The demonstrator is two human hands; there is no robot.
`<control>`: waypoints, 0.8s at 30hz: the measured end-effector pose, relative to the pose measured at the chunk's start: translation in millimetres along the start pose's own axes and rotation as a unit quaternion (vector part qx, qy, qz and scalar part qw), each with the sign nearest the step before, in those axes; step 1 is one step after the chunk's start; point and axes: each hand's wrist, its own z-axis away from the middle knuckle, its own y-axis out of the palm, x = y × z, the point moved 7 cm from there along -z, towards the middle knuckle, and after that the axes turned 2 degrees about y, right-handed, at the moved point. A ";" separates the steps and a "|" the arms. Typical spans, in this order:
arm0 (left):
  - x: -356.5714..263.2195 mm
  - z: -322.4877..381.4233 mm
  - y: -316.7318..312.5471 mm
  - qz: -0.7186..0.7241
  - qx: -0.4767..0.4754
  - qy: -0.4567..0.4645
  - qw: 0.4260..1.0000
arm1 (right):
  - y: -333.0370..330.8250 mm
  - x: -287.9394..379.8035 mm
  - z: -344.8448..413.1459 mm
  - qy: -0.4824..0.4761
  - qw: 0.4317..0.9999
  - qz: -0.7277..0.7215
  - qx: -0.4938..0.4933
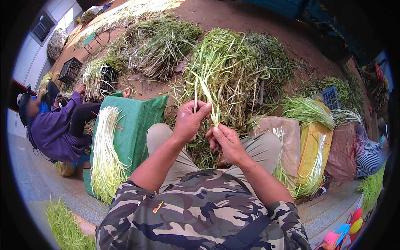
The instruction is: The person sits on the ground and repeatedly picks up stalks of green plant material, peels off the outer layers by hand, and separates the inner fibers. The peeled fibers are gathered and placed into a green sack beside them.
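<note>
Above my knees, both hands are on a leafy garlic-like stalk (206,87). My right hand (227,142) pinches its pale lower end between thumb and fingers. My left hand (190,120) has its thumb and fingers closed at the stalk's side, and a slim pale stem (196,92) rises out of its grip. Beyond the hands the leaves run into a tall heap of green, leafy stalks (222,53). To my left, a thick bundle of white-and-green stems (107,153) lies on a green woven sack cover (137,122).
On the right, smaller stem bundles lie on a brown cover (268,128) and a yellow cover (312,147). A person in purple (59,125) sits at left, another in stripes (370,157) at far right. Crates (70,69) and withered stalk heaps (159,43) stand farther off.
</note>
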 end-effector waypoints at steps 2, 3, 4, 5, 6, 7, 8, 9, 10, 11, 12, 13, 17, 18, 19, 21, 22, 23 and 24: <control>-4.2 0.1 1.1 -0.020 0.003 0.034 0.999 | -1.1 -1.9 0.6 0.011 1.000 -0.004 -0.010; -4.1 0.1 0.4 -0.033 0.000 0.034 0.999 | -0.5 -0.9 1.1 0.003 1.000 -0.010 -0.008; -4.9 -0.2 0.0 -0.042 -0.001 0.038 0.998 | -0.7 -1.0 1.6 0.005 1.000 -0.015 -0.010; -6.0 -0.5 -0.5 -0.052 -0.002 0.043 0.998 | -1.1 -1.7 1.8 0.013 1.000 -0.020 -0.013; -6.8 -0.4 -0.2 -0.056 0.003 0.045 0.997 | -1.3 -0.3 2.0 0.006 1.000 -0.022 -0.014; -7.8 0.1 0.0 -0.059 0.007 0.046 0.997 | -1.6 0.2 2.1 0.005 1.000 -0.025 -0.017; -8.7 0.7 0.7 -0.063 0.011 0.046 0.997 | -2.1 -0.4 2.1 0.012 0.999 -0.029 -0.020; -9.5 1.0 1.2 -0.056 0.008 0.044 0.997 | -2.3 1.1 1.9 0.004 0.999 -0.029 -0.021; -10.4 1.6 1.8 -0.049 0.006 0.042 0.998 | -2.6 1.3 1.8 0.002 0.999 -0.029 -0.022; -11.4 2.0 2.6 -0.042 0.003 0.040 0.998 | -3.4 -0.4 1.9 0.014 0.999 -0.029 -0.028; -11.6 2.6 2.0 -0.036 -0.012 0.033 0.999 | -2.4 1.9 2.1 -0.006 1.000 -0.018 -0.021; -11.7 3.2 1.6 -0.029 -0.026 0.026 0.999 | -1.9 2.4 2.4 -0.012 1.000 -0.007 -0.018; -16.3 2.0 5.1 -0.048 0.000 0.019 0.999 | -0.6 0.7 5.2 -0.013 0.999 0.031 -0.011; -16.5 1.6 6.2 -0.047 0.008 0.014 0.999 | -0.9 1.1 6.1 -0.018 0.999 0.026 -0.011; -17.1 2.1 7.9 -0.045 0.011 0.016 0.999 | -1.1 1.3 6.8 -0.021 0.999 0.022 -0.012; -15.8 4.5 8.6 -0.011 0.013 -0.005 1.000 | -1.9 1.5 8.4 -0.024 0.999 0.015 -0.014; -14.2 6.7 8.0 0.021 0.010 -0.026 0.999 | -2.2 1.4 9.2 -0.025 0.999 0.013 -0.015; -12.6 8.4 7.3 0.050 0.004 -0.049 0.998 | -2.8 -0.1 9.7 -0.015 1.000 0.008 -0.018; -11.3 8.8 8.0 0.046 -0.016 -0.050 0.998 | -1.7 1.5 10.7 -0.030 0.999 0.021 -0.015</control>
